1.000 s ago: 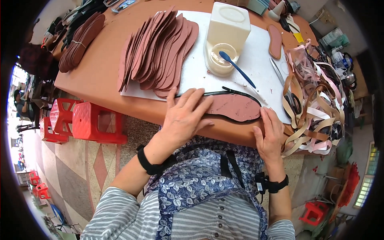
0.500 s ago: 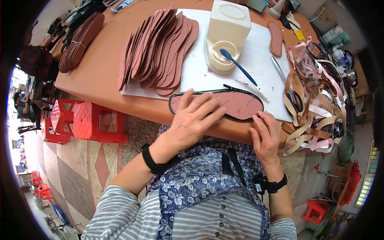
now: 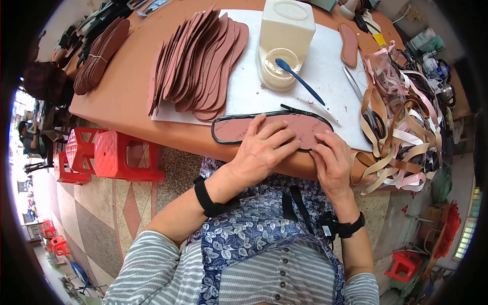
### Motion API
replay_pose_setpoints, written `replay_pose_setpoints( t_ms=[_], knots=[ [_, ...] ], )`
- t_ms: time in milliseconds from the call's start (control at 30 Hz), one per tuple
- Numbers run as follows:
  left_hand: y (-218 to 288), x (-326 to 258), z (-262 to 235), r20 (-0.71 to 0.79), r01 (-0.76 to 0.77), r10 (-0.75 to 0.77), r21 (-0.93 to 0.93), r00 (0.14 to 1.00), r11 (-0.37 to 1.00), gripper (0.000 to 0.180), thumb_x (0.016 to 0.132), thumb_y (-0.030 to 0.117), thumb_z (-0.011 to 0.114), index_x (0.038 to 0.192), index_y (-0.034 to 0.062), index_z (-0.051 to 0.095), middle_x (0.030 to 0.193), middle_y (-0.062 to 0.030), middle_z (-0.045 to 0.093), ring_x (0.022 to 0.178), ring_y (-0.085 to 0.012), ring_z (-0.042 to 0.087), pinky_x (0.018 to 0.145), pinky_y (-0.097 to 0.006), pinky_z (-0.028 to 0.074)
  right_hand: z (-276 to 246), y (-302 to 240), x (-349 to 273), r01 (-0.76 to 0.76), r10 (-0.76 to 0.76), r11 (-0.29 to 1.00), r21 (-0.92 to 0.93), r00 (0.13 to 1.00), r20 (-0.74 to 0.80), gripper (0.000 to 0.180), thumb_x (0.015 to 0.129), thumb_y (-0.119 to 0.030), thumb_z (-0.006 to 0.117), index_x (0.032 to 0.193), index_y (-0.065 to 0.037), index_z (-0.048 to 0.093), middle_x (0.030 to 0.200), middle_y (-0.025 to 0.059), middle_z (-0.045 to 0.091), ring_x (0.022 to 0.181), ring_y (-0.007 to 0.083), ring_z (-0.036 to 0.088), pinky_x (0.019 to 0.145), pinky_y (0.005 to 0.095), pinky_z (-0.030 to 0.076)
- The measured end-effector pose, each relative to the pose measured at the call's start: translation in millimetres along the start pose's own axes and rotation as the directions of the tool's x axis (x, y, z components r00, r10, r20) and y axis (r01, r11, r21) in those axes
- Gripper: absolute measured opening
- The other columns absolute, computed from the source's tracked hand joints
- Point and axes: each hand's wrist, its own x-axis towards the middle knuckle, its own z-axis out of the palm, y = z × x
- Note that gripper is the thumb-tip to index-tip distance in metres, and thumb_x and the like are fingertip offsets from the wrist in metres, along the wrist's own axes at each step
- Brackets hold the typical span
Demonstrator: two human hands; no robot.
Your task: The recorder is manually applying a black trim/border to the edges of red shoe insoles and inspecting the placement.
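A dusty-pink shoe insole (image 3: 305, 127) with a black strip bound around its rim lies crosswise at the table's near edge. A short end of the strip sticks up from its far side. My left hand (image 3: 262, 152) rests on the insole with fingers spread, pressing on its middle. At the near right edge, my right hand (image 3: 333, 162) pinches the bound rim between thumb and bent fingers. Part of the near rim is hidden under both hands. Beyond the insole stands a cream container with an open round cup (image 3: 279, 71), and a blue-handled brush (image 3: 302, 84) leans in the cup.
A thick stack of pink insoles (image 3: 195, 68) stands left on a white board (image 3: 239, 101). A tied bundle of insoles (image 3: 104, 53) lies farther left. Scissors (image 3: 375, 124) and tangled ribbon strips (image 3: 401, 145) crowd the right. Red stools (image 3: 119, 152) stand below the table's left side.
My left hand has slid right along the insole. The right hand's fingers have moved left and farther over the near edge. The insole has shifted slightly left.
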Motion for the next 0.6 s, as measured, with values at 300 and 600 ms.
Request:
replay_pose_setpoints(
  t_ms=[300,600],
  knots=[
    [5,1,7,-0.03,0.031,-0.03,0.014,0.999,0.999,0.041,0.071,0.01,0.07,0.11,0.0223,0.067,0.118,-0.0018,0.06,0.122,-0.0251,0.053,0.109,-0.059,0.029,-1,0,4,-0.021,0.02,0.999,0.03,0.999,0.025,0.018,0.078,-0.005,0.073,0.094,-0.005,0.064,0.113,0.008,0.064,0.111,0.0305,0.06,0.091,0.0409,0.044],
    [9,3,11,-0.04,0.065,-0.062,0.057,0.997,0.996,0.03,0.073,0.012,0.069,0.101,0.0215,0.066,0.113,-0.0009,0.059,0.121,-0.0241,0.053,0.109,-0.063,0.026,-3,0,6,-0.059,0.056,0.997,0.055,0.997,0.055,0.017,0.077,-0.004,0.073,0.091,-0.005,0.063,0.114,0.007,0.064,0.116,0.0302,0.057,0.093,0.0404,0.043]
  ],
)
